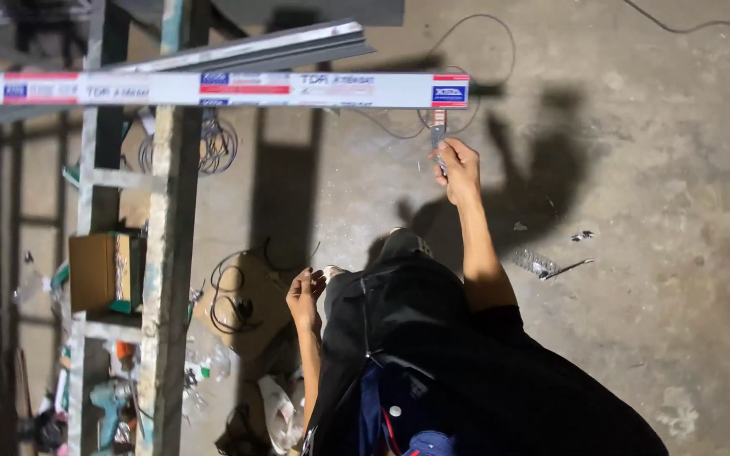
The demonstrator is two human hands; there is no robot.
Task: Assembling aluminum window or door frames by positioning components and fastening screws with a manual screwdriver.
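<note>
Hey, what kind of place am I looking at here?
Probably a construction or renovation site: a bare concrete floor, a paint-spattered ladder, loose wire coils, and a long white boxed strip near the right hand.

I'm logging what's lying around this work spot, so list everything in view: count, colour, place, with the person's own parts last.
long flat bar: one, white with red and blue labels, across the top
metal channel: one, grey, behind the bar
small tool: one, metallic, below the bar's right end
ladder: one, paint-stained, left
cardboard box: one, brown, on the ladder
wire coil: one, dark, floor beside the ladder
power drill: one, teal, bottom left
concrete floor: grey, right
right hand: raised, gripping the small tool
left hand: low, holding nothing visible
</note>
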